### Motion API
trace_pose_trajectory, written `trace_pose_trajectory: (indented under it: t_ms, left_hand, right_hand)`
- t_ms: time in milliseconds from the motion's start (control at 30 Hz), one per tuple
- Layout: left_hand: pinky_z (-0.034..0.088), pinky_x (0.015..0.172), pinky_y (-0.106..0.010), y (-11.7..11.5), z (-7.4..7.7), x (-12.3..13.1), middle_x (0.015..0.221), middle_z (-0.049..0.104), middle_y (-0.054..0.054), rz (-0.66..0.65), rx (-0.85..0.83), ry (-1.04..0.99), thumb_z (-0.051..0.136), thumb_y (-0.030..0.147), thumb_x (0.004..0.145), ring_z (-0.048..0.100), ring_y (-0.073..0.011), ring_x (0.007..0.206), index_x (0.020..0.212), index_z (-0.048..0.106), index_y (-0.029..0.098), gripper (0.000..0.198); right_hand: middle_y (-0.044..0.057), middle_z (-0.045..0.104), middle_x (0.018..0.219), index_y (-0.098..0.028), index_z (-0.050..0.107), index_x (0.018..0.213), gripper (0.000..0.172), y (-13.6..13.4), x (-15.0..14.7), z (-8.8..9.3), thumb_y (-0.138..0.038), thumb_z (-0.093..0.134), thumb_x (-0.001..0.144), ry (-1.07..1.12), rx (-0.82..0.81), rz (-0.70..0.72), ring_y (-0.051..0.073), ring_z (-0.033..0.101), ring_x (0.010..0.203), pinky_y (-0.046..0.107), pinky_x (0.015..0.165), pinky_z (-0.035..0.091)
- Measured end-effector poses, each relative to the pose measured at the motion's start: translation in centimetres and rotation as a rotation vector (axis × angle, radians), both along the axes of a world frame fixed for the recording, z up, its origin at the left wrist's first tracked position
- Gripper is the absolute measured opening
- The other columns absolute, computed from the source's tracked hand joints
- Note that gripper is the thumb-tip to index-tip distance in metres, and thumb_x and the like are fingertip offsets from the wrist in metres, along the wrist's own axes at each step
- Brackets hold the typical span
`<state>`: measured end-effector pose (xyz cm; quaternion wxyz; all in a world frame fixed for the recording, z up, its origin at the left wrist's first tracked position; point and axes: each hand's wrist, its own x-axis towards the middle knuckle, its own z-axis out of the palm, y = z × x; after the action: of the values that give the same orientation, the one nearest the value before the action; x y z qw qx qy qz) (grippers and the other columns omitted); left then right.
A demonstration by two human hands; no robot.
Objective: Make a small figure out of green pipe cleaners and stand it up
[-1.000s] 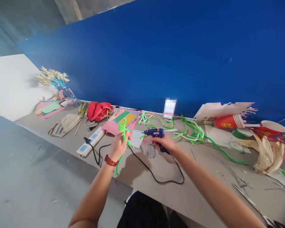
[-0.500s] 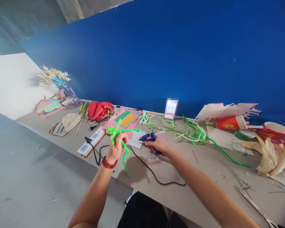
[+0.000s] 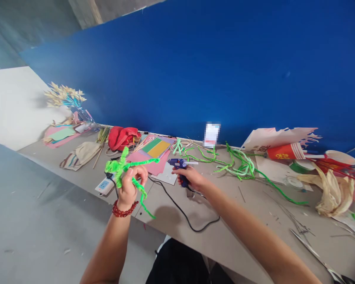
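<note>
A bright green pipe-cleaner figure (image 3: 121,167) is pinched in the person's left hand (image 3: 129,185), the fingers closed around its twisted middle. One long arm of the figure reaches right toward a pink card (image 3: 144,162), and a loose end hangs down past the hand. In the head view, the figure has moved left since half a second ago and now sits above a white power strip (image 3: 104,185), with a red bead bracelet (image 3: 124,213) on the wrist below it.

The right hand (image 3: 189,177) is closed around the grip of a blue hot glue gun (image 3: 179,165), held above the surface (image 3: 230,225). Its nozzle points left toward the figure, but the two are apart, and a white glue stick (image 3: 191,162) shows at the back. A black power cord (image 3: 177,209) loops across the surface below the hands.

Beyond them lie striped paper sheets (image 3: 156,148), a red cloth bag (image 3: 121,138), and a tangle of green pipe cleaners (image 3: 236,165). Further right are a red paper cup (image 3: 284,151) on its side and crumpled corn husks (image 3: 334,193). Nothing stands between the nozzle and the figure.
</note>
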<state>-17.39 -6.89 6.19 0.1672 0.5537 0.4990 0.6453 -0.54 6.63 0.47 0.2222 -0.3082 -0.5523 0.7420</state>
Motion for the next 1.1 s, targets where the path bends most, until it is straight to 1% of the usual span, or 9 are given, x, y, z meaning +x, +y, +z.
trace_pose_trajectory:
  t_ms: [133, 233, 300, 367, 433, 500, 767, 900, 1100]
  left_hand:
    - [0.032, 0.05, -0.034, -0.8, 0.9, -0.2, 0.044, 0.043, -0.002, -0.039, 0.105, -0.076, 0.029, 0.049, 0.094, 0.044, -0.0193, 0.049, 0.057, 0.055, 0.022, 0.053]
    - [0.033, 0.05, -0.034, -1.1, 1.1, -0.3, 0.044, 0.044, -0.002, -0.049, 0.121, -0.089, 0.03, 0.048, 0.094, 0.045, -0.0189, 0.049, 0.057, 0.057, 0.021, 0.053]
    - [0.033, 0.05, -0.034, -1.2, 0.9, -0.3, 0.044, 0.044, -0.002, -0.056, 0.108, -0.081, 0.031, 0.048, 0.094, 0.045, -0.0187, 0.049, 0.056, 0.056, 0.021, 0.053]
    - [0.033, 0.05, -0.034, -1.2, 0.7, -0.3, 0.045, 0.044, -0.002, -0.057, 0.097, -0.077, 0.031, 0.047, 0.094, 0.045, -0.0186, 0.049, 0.056, 0.056, 0.021, 0.053]
    - [0.033, 0.05, -0.033, -1.2, 0.4, -0.2, 0.045, 0.043, -0.002, -0.05, 0.091, -0.084, 0.03, 0.047, 0.094, 0.045, -0.0185, 0.049, 0.056, 0.055, 0.021, 0.052]
    - [0.033, 0.049, -0.033, -1.1, 0.1, -0.1, 0.044, 0.043, -0.002, -0.041, 0.084, -0.097, 0.03, 0.047, 0.094, 0.045, -0.0183, 0.048, 0.057, 0.055, 0.021, 0.052]
    - [0.033, 0.049, -0.032, -1.2, 0.2, 0.4, 0.045, 0.043, -0.002, -0.061, 0.083, -0.098, 0.03, 0.046, 0.095, 0.045, -0.0178, 0.049, 0.057, 0.056, 0.021, 0.052]
    - [0.034, 0.05, -0.032, -1.3, 0.1, 0.5, 0.045, 0.043, -0.002, -0.071, 0.075, -0.097, 0.03, 0.044, 0.095, 0.046, -0.0178, 0.05, 0.056, 0.055, 0.021, 0.052]
    - [0.031, 0.048, -0.031, -0.8, -0.2, 1.0, 0.046, 0.043, -0.001, -0.105, 0.071, -0.109, 0.03, 0.045, 0.095, 0.043, -0.0169, 0.049, 0.057, 0.054, 0.02, 0.052]
  right_hand:
    - [0.005, 0.067, 0.078, -0.017, 0.061, 0.106, 0.034, -0.5, -1.6, 1.4, -0.037, 0.051, 0.08, 0.09, 0.087, 0.017, 0.015, 0.062, 0.06, 0.026, 0.055, 0.051]
    - [0.004, 0.064, 0.07, -0.015, 0.059, 0.107, 0.035, -0.6, -2.4, 0.6, -0.037, 0.039, 0.089, -0.057, 0.323, -0.036, 0.017, 0.063, 0.061, 0.027, 0.056, 0.05]
    - [0.004, 0.063, 0.071, -0.015, 0.057, 0.109, 0.031, -0.9, -2.7, -0.6, -0.034, 0.044, 0.087, -0.163, 0.404, -0.063, 0.019, 0.064, 0.066, 0.029, 0.059, 0.051]
    - [0.007, 0.066, 0.09, -0.016, 0.055, 0.114, 0.034, -1.6, -2.7, -1.8, -0.023, 0.052, 0.081, -0.246, 0.487, -0.084, 0.023, 0.065, 0.085, 0.033, 0.073, 0.052]
    - [0.012, 0.06, 0.117, -0.017, 0.05, 0.126, 0.05, -2.6, -2.6, -2.7, -0.012, 0.053, 0.076, -0.322, 0.576, -0.094, 0.027, 0.058, 0.11, 0.039, 0.09, 0.048]
    - [0.017, 0.052, 0.131, -0.015, 0.045, 0.135, 0.062, -3.8, -2.6, -3.1, -0.007, 0.052, 0.074, -0.381, 0.636, -0.07, 0.03, 0.054, 0.118, 0.042, 0.096, 0.044]
    - [0.02, 0.048, 0.136, -0.014, 0.035, 0.146, 0.057, -5.5, -3.0, -2.7, -0.011, 0.043, 0.089, -0.782, 1.103, 0.025, 0.033, 0.057, 0.114, 0.04, 0.085, 0.052]
    - [0.02, 0.051, 0.135, -0.016, 0.042, 0.142, 0.048, -6.0, -3.5, -2.0, -0.016, 0.043, 0.093, -0.848, 1.15, 0.075, 0.033, 0.059, 0.11, 0.041, 0.083, 0.053]
    - [0.024, 0.061, 0.121, -0.009, 0.057, 0.121, 0.036, -6.5, -5.4, -0.3, -0.006, 0.041, 0.089, -0.879, 1.137, 0.107, 0.03, 0.07, 0.091, 0.039, 0.069, 0.057]
